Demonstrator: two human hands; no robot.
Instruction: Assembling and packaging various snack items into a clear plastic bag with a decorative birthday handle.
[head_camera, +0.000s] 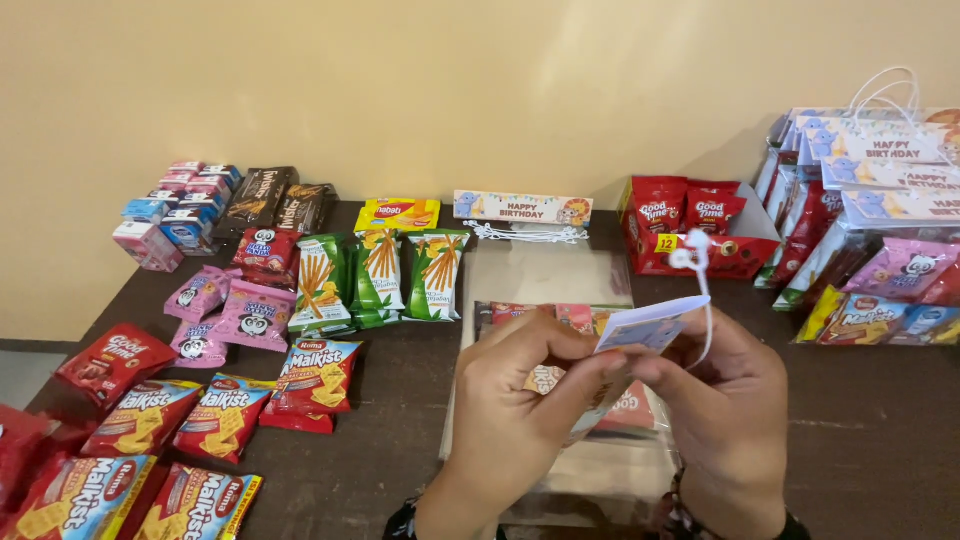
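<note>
Hidden: the fingertips of both hands are tucked behind the folded card, so the exact pinch is hard to read; the wrists run off the bottom edge.
Cut off: the red cracker packs (60, 500) at lower left and the finished gift bags (880, 200) at right both run out of view.
Hard to make out: the clear plastic bag (545, 275) lying flat on the dark table (860, 430) shows mostly as glare; snack packs inside it are covered by the hands, only red and pink corners showing.
Left hand (520, 400): fingers curled closed, pinching the near edge of the card.
Right hand (725, 400): closed on the far side of the card, thumb pressed toward the left hand's.
Folded card (645, 325): small, white with a pale blue tint, folded over, held between the two hands above the clear bag in the middle of the table.
White cord (700, 290): a thin looped handle rising from the card and curling over the right hand.
Behind: a long birthday topper card (522, 208) and a bundle of white cords (525, 234) lie just past the bag, near the wall.
Left of hands: green stick-biscuit packs (380, 275), pink panda packs (225, 310), small milk cartons (175, 215).
Right of hands: red cookie packs (685, 215) in a box.
</note>
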